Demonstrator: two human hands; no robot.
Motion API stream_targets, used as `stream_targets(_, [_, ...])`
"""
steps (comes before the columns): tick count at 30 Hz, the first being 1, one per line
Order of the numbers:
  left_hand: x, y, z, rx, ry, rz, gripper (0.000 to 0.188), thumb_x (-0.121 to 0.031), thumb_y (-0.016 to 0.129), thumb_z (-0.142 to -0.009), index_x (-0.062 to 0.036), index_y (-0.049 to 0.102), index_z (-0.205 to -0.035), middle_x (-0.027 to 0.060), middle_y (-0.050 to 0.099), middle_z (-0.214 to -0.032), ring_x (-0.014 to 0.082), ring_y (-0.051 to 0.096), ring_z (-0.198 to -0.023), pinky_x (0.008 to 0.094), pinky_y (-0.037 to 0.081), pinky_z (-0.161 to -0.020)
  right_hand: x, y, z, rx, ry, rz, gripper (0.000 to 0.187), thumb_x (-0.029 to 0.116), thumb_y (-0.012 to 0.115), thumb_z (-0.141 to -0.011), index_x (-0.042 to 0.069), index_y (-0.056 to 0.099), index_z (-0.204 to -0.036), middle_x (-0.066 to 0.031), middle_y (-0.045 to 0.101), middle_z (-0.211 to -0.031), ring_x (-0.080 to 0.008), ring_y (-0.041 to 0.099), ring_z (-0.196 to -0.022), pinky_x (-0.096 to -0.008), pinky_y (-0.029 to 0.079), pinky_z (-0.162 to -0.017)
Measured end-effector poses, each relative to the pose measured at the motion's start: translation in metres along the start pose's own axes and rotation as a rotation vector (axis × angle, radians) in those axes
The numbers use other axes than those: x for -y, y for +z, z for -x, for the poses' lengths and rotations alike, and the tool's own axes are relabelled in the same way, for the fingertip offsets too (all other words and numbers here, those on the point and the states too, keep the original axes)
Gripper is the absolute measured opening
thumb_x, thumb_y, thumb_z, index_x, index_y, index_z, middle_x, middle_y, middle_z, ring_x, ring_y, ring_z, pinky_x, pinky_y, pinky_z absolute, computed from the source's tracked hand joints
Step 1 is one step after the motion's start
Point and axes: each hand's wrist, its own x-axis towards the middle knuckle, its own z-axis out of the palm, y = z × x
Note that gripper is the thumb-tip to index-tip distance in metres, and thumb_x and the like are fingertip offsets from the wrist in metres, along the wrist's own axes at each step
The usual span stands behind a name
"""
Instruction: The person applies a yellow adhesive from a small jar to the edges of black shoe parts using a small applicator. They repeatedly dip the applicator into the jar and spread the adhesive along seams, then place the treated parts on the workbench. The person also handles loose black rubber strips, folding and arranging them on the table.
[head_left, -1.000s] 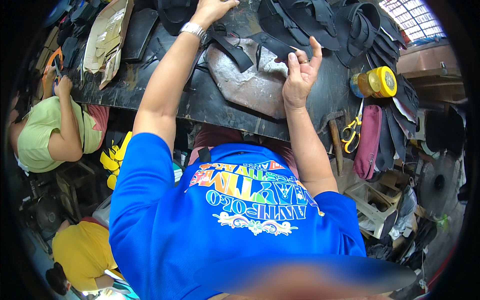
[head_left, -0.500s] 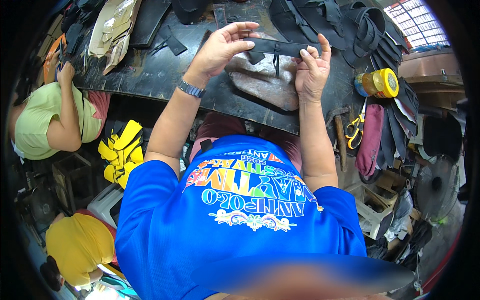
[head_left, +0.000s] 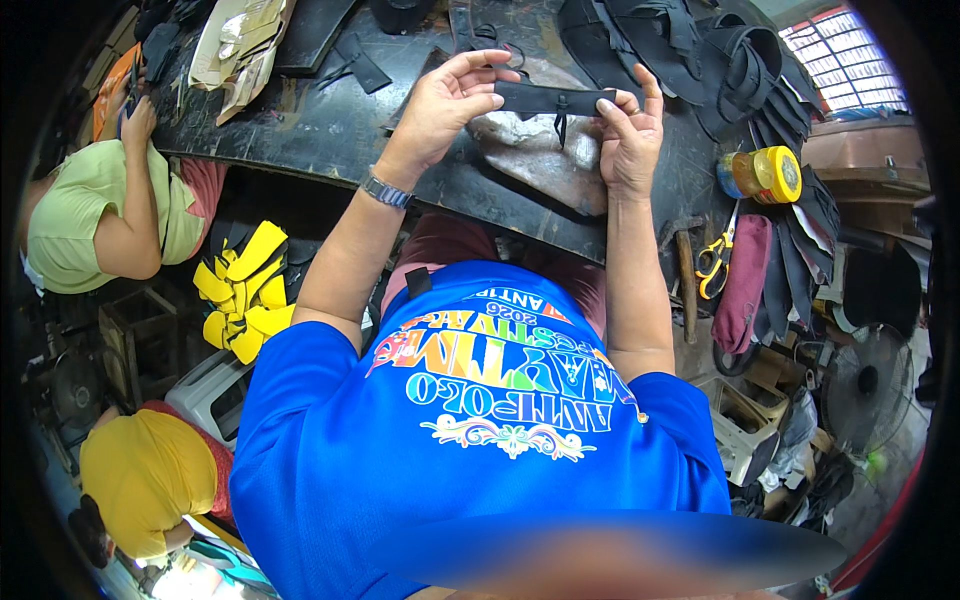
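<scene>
A short black strap (head_left: 535,99) is stretched level between my hands, above the worn grey block (head_left: 545,165) on the dark workbench (head_left: 310,135). My left hand (head_left: 436,112) pinches its left end between thumb and index finger, the other fingers lifted. At the right end, my right hand (head_left: 630,140) pinches it with thumb and fingertip, one finger pointing up. A thin black tie hangs from the strap near its middle. Another black strap piece (head_left: 365,66) lies on the bench, off to the left.
Black strap pieces (head_left: 640,45) pile at the back right. A yellow-lidded jar (head_left: 775,174), yellow-handled scissors (head_left: 714,265), a hammer (head_left: 686,285) and a maroon pouch (head_left: 742,285) are at right. Yellow cut pieces (head_left: 245,290) sit lower left. Two people (head_left: 100,220) are at left.
The strap is still pinched at both ends but now hangs straighter; the dark flap under its left part no longer shows. The whole view has shifted slightly.
</scene>
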Motion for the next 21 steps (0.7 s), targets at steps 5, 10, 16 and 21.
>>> stream_targets(5, [0.002, 0.0, 0.009, -0.049, -0.04, -0.021, 0.049, 0.005, 0.068, -0.088, -0.0014, 0.056, -0.135, 0.0107, 0.066, -0.121, 0.0134, 0.063, -0.109, 0.0251, 0.052, -0.096, 0.002, 0.002, 0.002, 0.04, 0.079, -0.006, 0.074, -0.013, 0.068, -0.083, 0.009, 0.039, -0.147, -0.0102, 0.066, -0.104, -0.0124, 0.066, -0.085, -0.0248, 0.059, -0.075])
stream_targets(10, [-0.007, 0.006, 0.032, 0.107, -0.063, -0.474, 0.029, -0.003, 0.07, -0.09, -0.0071, 0.071, -0.119, 0.0041, 0.069, -0.105, 0.0118, 0.064, -0.098, 0.0249, 0.05, -0.089, 0.004, 0.009, 0.006, 0.228, 0.186, 0.062, 0.071, -0.008, 0.069, -0.084, 0.007, 0.042, -0.147, -0.0112, 0.066, -0.105, -0.016, 0.066, -0.093, -0.0296, 0.057, -0.086])
stream_targets(16, [-0.028, -0.033, 0.05, -0.104, 0.043, -0.404, 0.019, -0.005, 0.069, -0.092, 0.0006, 0.073, -0.109, 0.0032, 0.071, -0.104, 0.0102, 0.064, -0.098, 0.0246, 0.05, -0.091, 0.0, 0.013, 0.008, 0.27, 0.172, 0.156, 0.06, 0.005, 0.065, -0.093, 0.004, 0.041, -0.148, -0.0145, 0.067, -0.107, -0.0158, 0.066, -0.089, -0.032, 0.056, -0.087])
stream_targets(21, [-0.031, -0.097, 0.043, -0.483, 0.037, -0.384, 0.02, -0.011, 0.069, -0.095, -0.0027, 0.073, -0.112, -0.0008, 0.071, -0.101, 0.0067, 0.063, -0.093, 0.0227, 0.051, -0.087, -0.001, 0.01, 0.007, 0.258, 0.183, 0.19, 0.057, 0.007, 0.066, -0.093, 0.004, 0.045, -0.146, -0.0142, 0.068, -0.104, -0.0148, 0.066, -0.088, -0.03, 0.056, -0.084])
